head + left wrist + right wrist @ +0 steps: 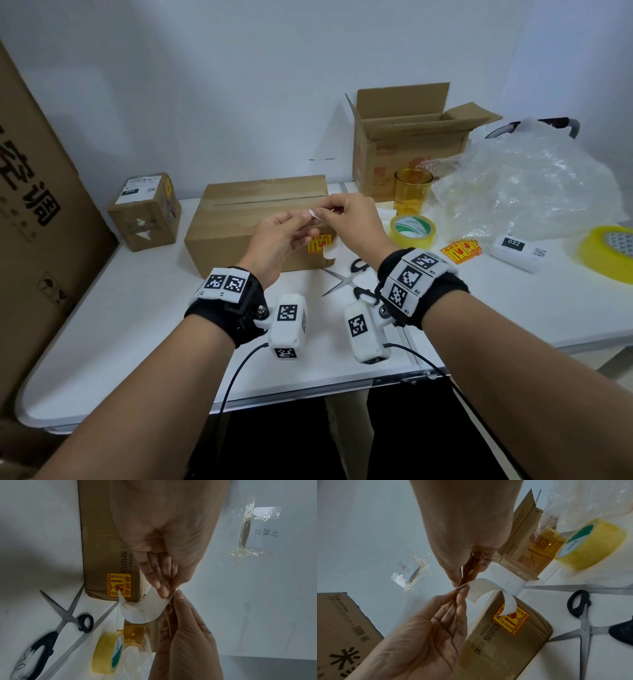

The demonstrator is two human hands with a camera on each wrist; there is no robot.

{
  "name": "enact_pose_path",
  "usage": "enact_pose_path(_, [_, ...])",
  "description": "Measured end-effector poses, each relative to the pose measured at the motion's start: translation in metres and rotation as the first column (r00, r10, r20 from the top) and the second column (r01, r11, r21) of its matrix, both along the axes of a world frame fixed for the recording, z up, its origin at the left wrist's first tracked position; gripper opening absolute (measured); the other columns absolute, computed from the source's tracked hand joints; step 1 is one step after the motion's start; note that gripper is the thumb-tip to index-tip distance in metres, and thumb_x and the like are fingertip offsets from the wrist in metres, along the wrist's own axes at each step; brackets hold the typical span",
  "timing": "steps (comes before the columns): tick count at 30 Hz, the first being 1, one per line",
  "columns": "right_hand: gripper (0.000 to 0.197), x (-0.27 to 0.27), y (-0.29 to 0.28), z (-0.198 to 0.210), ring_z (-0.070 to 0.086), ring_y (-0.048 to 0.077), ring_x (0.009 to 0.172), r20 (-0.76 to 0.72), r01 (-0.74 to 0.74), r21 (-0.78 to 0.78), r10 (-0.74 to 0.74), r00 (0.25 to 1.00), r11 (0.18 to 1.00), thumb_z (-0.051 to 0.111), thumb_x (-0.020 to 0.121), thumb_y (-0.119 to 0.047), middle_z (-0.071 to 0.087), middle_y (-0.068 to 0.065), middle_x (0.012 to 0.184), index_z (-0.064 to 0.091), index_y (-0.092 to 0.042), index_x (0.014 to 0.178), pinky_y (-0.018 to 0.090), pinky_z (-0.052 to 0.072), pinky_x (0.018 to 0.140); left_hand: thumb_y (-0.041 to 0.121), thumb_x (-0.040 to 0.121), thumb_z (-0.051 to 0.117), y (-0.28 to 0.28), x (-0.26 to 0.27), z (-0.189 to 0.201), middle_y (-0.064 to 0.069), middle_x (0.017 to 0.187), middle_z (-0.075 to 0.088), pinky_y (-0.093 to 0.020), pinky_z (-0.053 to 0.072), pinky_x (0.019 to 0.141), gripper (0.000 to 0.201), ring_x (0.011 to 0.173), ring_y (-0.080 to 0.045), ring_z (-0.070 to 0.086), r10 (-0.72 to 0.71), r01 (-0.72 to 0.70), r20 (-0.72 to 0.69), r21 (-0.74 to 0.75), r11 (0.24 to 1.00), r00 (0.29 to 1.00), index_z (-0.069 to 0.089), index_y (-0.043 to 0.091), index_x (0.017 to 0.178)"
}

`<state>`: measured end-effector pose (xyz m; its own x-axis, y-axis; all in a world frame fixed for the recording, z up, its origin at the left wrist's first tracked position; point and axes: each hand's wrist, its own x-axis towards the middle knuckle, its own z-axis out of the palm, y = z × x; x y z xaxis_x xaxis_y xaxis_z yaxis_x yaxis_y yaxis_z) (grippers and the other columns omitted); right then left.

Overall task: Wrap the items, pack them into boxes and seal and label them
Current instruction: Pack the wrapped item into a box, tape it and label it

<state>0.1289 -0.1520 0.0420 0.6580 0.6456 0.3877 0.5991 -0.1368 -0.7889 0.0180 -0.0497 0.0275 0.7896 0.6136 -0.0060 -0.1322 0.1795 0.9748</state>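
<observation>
Boxes: three (260, 222); tape rolls: two (412, 231); scissors: one (346, 279).

white wall (239, 85), taped handwritten note (405, 566), large carton (30, 222)

White label strip (317, 215) held above a sealed brown box (239, 219).
It curls downward (a red-yellow fragile sticker (319, 244) is on the box's front).

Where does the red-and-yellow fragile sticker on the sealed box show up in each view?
Head: fragile sticker at centre, on the sealed box's near face, partly hidden behind the hands.
Left wrist: sticker left of centre, rotated sideways.
Right wrist: sticker lower right, partly under the curling white strip.
Shared landmark: scissors.
</observation>
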Motion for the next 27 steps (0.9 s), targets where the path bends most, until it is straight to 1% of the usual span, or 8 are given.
enact_pose_path(7, [0.008, -0.0009, 0.0014, -0.0017, 0.061, 0.001, 0.076, -0.021, -0.018, 0.003, 0.018, 1.0, 1.0, 0.069, 0.087, -0.024, 0.068, -0.011, 0.079, 0.075, -0.02, 0.09, 0.012, 0.045, 0.068, 0.016, 0.096, 0.062, -0.0016, 0.0007, 0.0004, -0.002, 0.085, 0.072, -0.016, 0.053, 0.067, 0.018, 0.072, -0.008, 0.066, 0.008, -0.007, -0.012, 0.038, 0.999, 1.0, 0.067, 0.002, 0.106])
enact_pose_path(10, [0.011, -0.0008, 0.0016, 0.0004, 0.064, 0.004, 0.082, -0.034, -0.024, 0.011, 0.024, 0.999, 1.0, 0.07, 0.086, -0.025, 0.07, -0.008, 0.086, 0.072, -0.019, 0.095, 0.013, 0.049, 0.072, 0.016, 0.095, 0.062, -0.0027, 0.0, 0.0025, -0.002, 0.082, 0.072, -0.016, 0.053, 0.068, 0.019, 0.072, -0.008, 0.065, -0.003, 0.003, -0.005, 0.048, 0.999, 1.0, 0.068, 0.002, 0.105])
enact_pose_path(14, [0.012, -0.0015, -0.0025, 0.0048, 0.065, 0.007, 0.085, -0.014, -0.04, 0.016, 0.04, 0.999, 0.999, 0.07, 0.087, -0.023, 0.071, -0.004, 0.087, 0.074, -0.014, 0.095, 0.008, 0.046, 0.071, 0.014, 0.096, 0.06, -0.0036, -0.0008, 0.0055, -0.003, 0.083, 0.072, -0.018, 0.052, 0.071, 0.021, 0.071, -0.008, 0.065, -0.003, 0.003, 0.006, 0.058, 0.998, 1.0, 0.068, -0.001, 0.108])
enact_pose_path(17, [0.013, -0.0022, -0.0042, 0.005, 0.065, 0.006, 0.085, -0.026, -0.046, 0.022, 0.046, 0.999, 0.999, 0.071, 0.087, -0.024, 0.071, -0.003, 0.088, 0.074, -0.015, 0.095, 0.005, 0.044, 0.069, 0.015, 0.094, 0.063, -0.005, 0.0006, 0.0054, -0.003, 0.083, 0.072, -0.019, 0.053, 0.071, 0.025, 0.07, -0.008, 0.065, 0.033, -0.032, -0.007, 0.084, 0.996, 0.999, 0.067, -0.004, 0.111])
enact_pose_path(19, [0.012, -0.0033, -0.0036, 0.0054, 0.064, 0.005, 0.083, -0.021, -0.034, 0.02, 0.034, 0.999, 0.999, 0.071, 0.086, -0.025, 0.071, -0.005, 0.085, 0.074, -0.015, 0.092, 0.006, 0.045, 0.069, 0.017, 0.094, 0.064, -0.007, 0.0014, 0.0059, 0.0, 0.08, 0.072, -0.018, 0.052, 0.069, 0.024, 0.069, -0.007, 0.065, 0.044, -0.042, -0.018, 0.103, 0.994, 0.999, 0.067, -0.002, 0.108])
enact_pose_path(22, [0.009, -0.0029, -0.0023, 0.0056, 0.064, 0.006, 0.08, -0.022, 0.006, 0.026, -0.005, 1.0, 1.0, 0.069, 0.087, -0.022, 0.07, -0.006, 0.08, 0.075, -0.014, 0.089, 0.013, 0.049, 0.071, 0.018, 0.094, 0.063, -0.0081, 0.0017, 0.0072, 0.003, 0.079, 0.072, -0.017, 0.051, 0.068, 0.022, 0.069, -0.006, 0.065, 0.03, -0.026, -0.029, 0.13, 0.991, 0.999, 0.067, 0.0, 0.107])
enact_pose_path(24, [0.011, -0.0014, -0.0018, 0.0053, 0.062, 0.006, 0.076, -0.023, 0.034, 0.033, -0.033, 0.999, 0.999, 0.066, 0.088, -0.019, 0.069, -0.006, 0.078, 0.075, -0.013, 0.088, 0.013, 0.046, 0.068, 0.018, 0.095, 0.063, -0.0079, 0.002, 0.0078, 0.002, 0.083, 0.074, -0.017, 0.052, 0.068, 0.021, 0.072, -0.008, 0.066, 0.019, -0.013, -0.04, 0.146, 0.989, 0.999, 0.066, 0.001, 0.107])
enact_pose_path(27, [0.013, 0.0014, -0.0012, 0.0045, 0.059, 0.006, 0.073, -0.028, 0.057, 0.033, -0.056, 0.998, 0.998, 0.061, 0.091, -0.017, 0.066, -0.005, 0.077, 0.072, -0.011, 0.085, 0.012, 0.043, 0.065, 0.016, 0.096, 0.061, -0.0083, 0.0026, 0.008, 0.001, 0.082, 0.073, -0.018, 0.053, 0.068, 0.011, 0.072, -0.009, 0.066, 0.014, -0.007, -0.047, 0.145, 0.989, 0.999, 0.064, 0.006, 0.099])
